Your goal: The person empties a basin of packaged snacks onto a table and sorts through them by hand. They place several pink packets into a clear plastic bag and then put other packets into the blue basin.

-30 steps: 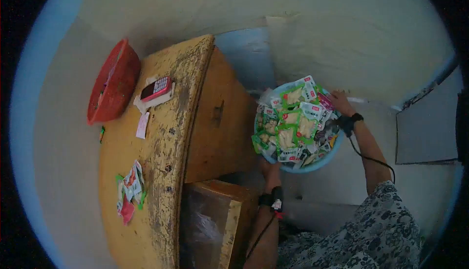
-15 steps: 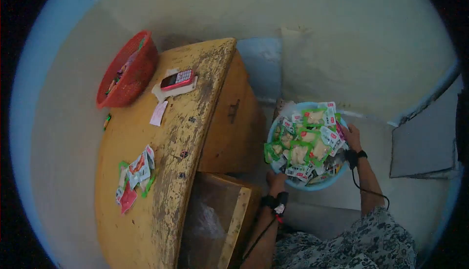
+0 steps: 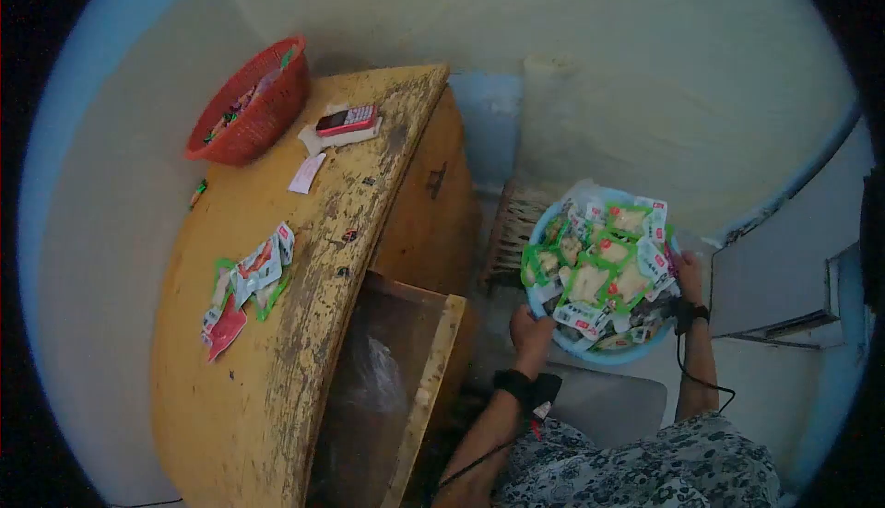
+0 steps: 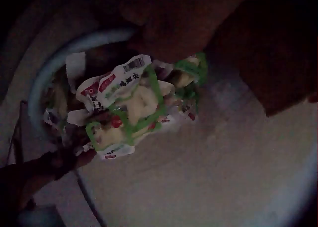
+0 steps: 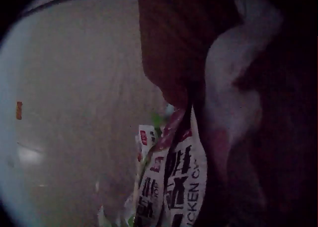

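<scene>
A round light-blue basin (image 3: 616, 357) heaped with green-and-white snack packets (image 3: 590, 282) is held between both hands. My left hand (image 3: 532, 337) grips its near left rim, and my right hand (image 3: 689, 277) grips the right rim. In the left wrist view the basin's rim (image 4: 37, 95) curves around the packets (image 4: 134, 100), with part of the left hand (image 4: 174, 26) dark above them. The right wrist view shows the right hand (image 5: 174, 48) close above white packets (image 5: 184, 182); its fingertips are hidden there.
To the left stands a worn yellow desk (image 3: 230, 397) with an open drawer (image 3: 429, 388). On it are a red basket (image 3: 263, 121), a red phone (image 3: 347, 120) and loose packets (image 3: 258, 273). A woven stool (image 3: 512, 231) stands behind the basin, and a grey seat (image 3: 608, 402) is near the lap.
The basin, held in both hands, has moved right and down in the head view, revealing the woven stool. The desk and its objects have shifted in view as the head camera turned.
</scene>
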Motion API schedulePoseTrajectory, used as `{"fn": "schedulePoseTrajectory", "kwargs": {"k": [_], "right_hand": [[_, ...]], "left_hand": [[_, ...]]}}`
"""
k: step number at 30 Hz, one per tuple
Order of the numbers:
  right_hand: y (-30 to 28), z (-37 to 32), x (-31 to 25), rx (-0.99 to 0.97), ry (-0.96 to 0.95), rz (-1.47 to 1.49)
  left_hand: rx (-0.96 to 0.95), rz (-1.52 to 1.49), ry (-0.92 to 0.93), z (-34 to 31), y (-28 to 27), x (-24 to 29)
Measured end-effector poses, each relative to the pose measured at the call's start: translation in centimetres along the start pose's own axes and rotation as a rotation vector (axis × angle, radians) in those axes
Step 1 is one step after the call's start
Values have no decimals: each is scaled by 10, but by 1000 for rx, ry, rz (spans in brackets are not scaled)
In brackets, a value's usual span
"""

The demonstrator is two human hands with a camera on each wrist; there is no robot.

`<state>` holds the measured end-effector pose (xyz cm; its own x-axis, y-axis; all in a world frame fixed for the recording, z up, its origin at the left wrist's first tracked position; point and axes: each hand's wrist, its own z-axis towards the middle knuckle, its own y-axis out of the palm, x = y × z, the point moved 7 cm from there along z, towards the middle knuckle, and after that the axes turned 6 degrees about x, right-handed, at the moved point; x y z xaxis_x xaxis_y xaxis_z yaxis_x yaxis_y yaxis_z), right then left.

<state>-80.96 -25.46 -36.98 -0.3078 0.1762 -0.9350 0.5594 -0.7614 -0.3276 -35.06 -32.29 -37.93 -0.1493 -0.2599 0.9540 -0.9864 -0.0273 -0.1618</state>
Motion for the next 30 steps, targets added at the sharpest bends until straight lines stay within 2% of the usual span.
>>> {"fn": "schedulePoseTrajectory", "kwargs": {"k": [1, 2, 5, 6, 9, 11, 15, 16, 18, 23, 26, 29, 30], "right_hand": [[9, -3, 5, -29, 0, 120], [-19, 6, -5, -34, -47, 206], [-26, 20, -15, -33, -5, 326], [-33, 28, -13, -45, -104, 224], [-38, 54, -3, -237, -48, 380], [-29, 44, -37, -281, -97, 391], [-3, -3, -150, -309, -321, 395], [-2, -32, -180, -295, -387, 396], [7, -66, -243, -305, -526, 411], [14, -174, -389, -303, -901, 491], [15, -226, -452, -311, -1075, 551], [4, -263, -492, -300, -1198, 612], [15, -280, -522, -307, -1253, 596]], "left_hand": [[-6, 10, 16, 13, 1, -13], [-19, -39, 75, 1, 18, -5], [-8, 0, 178, -42, -10, 90], [-15, 57, 206, -54, -22, 118], [-54, 68, 304, -78, -55, 166], [-53, 16, 366, -97, -73, 189], [34, -197, 509, -167, -125, 264], [11, -277, 551, -183, -159, 269], [67, -280, 545, -214, -192, 288], [164, -427, 560, -291, -276, 300], [308, -447, 555, -345, -313, 301], [443, -573, 628, -401, -338, 291], [465, -614, 613, -384, -371, 289]]}}
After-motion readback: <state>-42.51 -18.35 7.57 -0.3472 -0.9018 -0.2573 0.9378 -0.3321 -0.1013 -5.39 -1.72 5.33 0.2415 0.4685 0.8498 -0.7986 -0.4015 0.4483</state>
